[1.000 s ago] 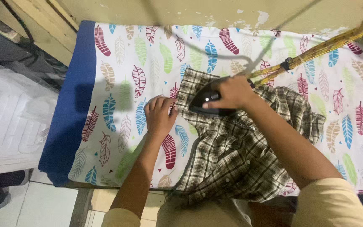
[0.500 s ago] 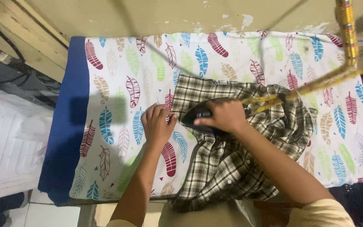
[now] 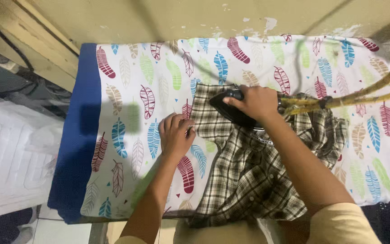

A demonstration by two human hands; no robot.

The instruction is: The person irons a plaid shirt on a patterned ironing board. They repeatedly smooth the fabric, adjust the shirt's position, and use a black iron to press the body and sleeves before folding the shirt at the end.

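Now iron (image 3: 231,110) points left across shirt (image 3: 249,171).

The table (image 3: 75,149) has a blue cover. A white sheet (image 3: 159,68) with colourful leaves lies on it. A checked shirt (image 3: 249,176) lies on the sheet, toward five o'clock.

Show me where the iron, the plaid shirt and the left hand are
iron (image 3: 225,108), head view, on its dark body left of the gripping hand.
plaid shirt (image 3: 244,180), head view, mid-fabric.
left hand (image 3: 175,135), head view, back of hand.
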